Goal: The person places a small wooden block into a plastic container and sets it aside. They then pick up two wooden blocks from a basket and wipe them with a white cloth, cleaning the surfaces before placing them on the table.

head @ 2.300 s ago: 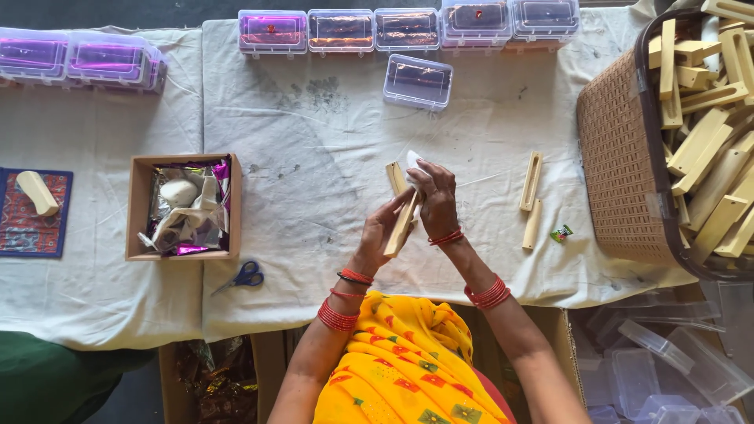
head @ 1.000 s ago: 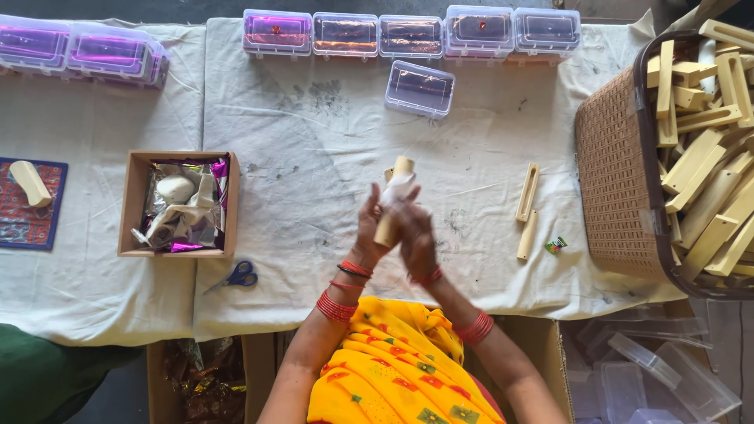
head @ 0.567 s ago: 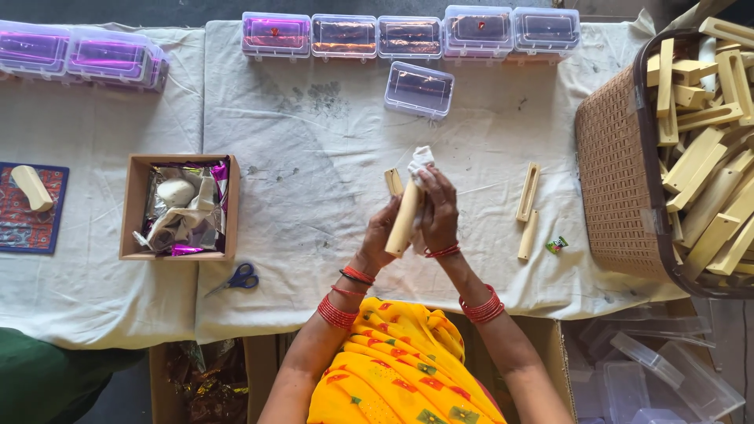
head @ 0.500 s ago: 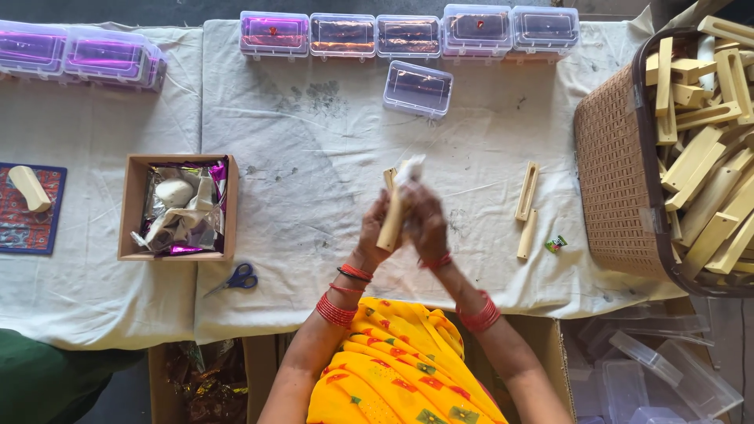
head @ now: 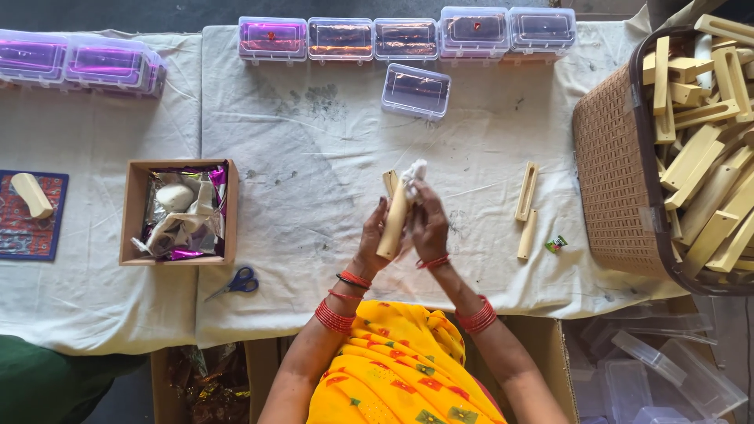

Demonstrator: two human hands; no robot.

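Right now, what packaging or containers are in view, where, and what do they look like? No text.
Clear plastic boxes: row along the far edge, purple and dark contents.
Single clear box: just in front of that row.
Cardboard box: left of centre, square, brown, holding foil and purple wrappers.
Brown basket: right edge, woven, full of pale wooden pieces.
Small green packet: near the basket.

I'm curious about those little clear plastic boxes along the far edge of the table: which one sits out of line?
The clear lidded box nearest the hands. It sits alone, slightly tilted, in front of the row of five lined along the cloth's far edge.
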